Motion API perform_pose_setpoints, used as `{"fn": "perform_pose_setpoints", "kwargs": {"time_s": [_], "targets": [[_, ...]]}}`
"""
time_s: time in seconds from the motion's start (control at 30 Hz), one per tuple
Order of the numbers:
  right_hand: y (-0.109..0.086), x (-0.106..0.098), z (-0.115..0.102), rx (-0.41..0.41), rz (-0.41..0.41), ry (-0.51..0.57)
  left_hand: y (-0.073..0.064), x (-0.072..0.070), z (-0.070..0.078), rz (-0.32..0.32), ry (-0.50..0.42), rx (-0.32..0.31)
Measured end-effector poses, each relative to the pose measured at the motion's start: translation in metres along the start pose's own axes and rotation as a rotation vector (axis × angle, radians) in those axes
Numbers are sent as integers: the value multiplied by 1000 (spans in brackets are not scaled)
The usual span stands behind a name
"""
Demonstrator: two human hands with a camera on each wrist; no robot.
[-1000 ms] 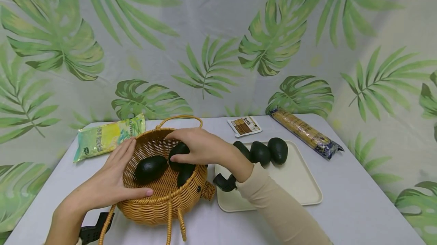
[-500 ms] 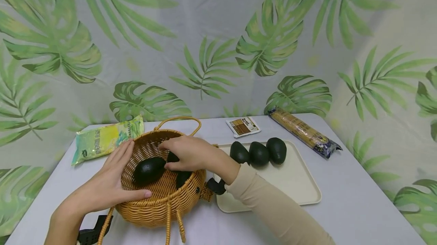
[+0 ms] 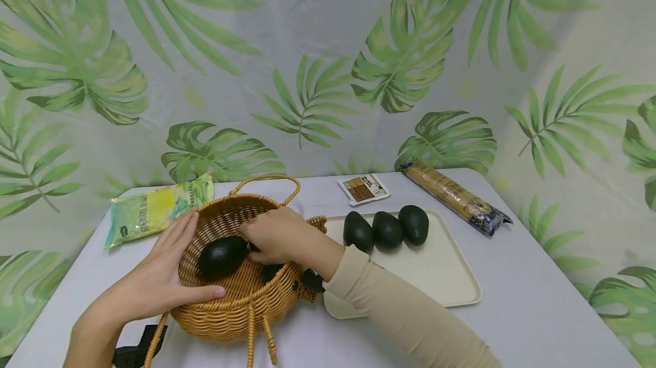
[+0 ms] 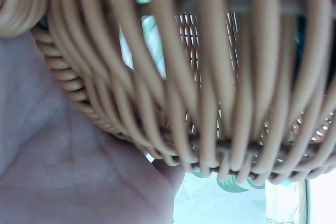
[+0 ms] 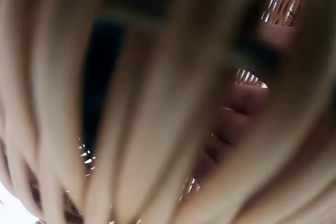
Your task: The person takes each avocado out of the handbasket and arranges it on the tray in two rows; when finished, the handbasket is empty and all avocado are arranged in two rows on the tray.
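A round wicker basket (image 3: pixel 225 317) with a looped handle stands at left centre. My left hand (image 3: pixel 148 282) braces it from the left, fingers straight along the rim and thumb across the near rim. In the left wrist view the palm (image 4: pixel 79 145) lies against the woven wall. My right hand (image 3: pixel 279 237) reaches down inside the basket and grips an avocado that is mostly hidden beneath it. One avocado (image 3: pixel 222 257) lies left of that hand; another avocado (image 3: pixel 270 272) shows partly below it. Wicker strands fill most of the right wrist view.
A cream tray (image 3: pixel 430 277) to the right bears three avocados (image 3: pixel 388 230) along its back edge. Behind stand a green-yellow bag (image 3: pixel 159 208), a small white-brown packet (image 3: pixel 364 189) and a long pack of noodles (image 3: pixel 453 194). A leaf-print cloth hangs behind the table.
My right hand has gone lower and slightly left into the basket with its avocado, which is now almost covered. The left hand keeps its place on the rim.
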State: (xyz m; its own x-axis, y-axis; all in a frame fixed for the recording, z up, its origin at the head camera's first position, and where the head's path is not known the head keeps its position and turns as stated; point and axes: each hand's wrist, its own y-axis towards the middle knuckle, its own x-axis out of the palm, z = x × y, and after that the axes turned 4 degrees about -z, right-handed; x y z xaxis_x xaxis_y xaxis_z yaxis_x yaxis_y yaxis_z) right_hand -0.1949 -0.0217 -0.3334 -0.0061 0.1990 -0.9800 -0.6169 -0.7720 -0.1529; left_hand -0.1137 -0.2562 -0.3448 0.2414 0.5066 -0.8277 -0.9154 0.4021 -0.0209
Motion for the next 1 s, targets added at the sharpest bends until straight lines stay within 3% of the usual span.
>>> {"fn": "perform_pose_setpoints", "kwargs": {"time_s": [0.33, 1.0], "targets": [[0, 0, -8, 41, -36, -146, 0, 1, -1, 1, 4, 7], [-2, -2, -12, 27, -41, -187, 1, 0, -1, -3, 12, 6]]}}
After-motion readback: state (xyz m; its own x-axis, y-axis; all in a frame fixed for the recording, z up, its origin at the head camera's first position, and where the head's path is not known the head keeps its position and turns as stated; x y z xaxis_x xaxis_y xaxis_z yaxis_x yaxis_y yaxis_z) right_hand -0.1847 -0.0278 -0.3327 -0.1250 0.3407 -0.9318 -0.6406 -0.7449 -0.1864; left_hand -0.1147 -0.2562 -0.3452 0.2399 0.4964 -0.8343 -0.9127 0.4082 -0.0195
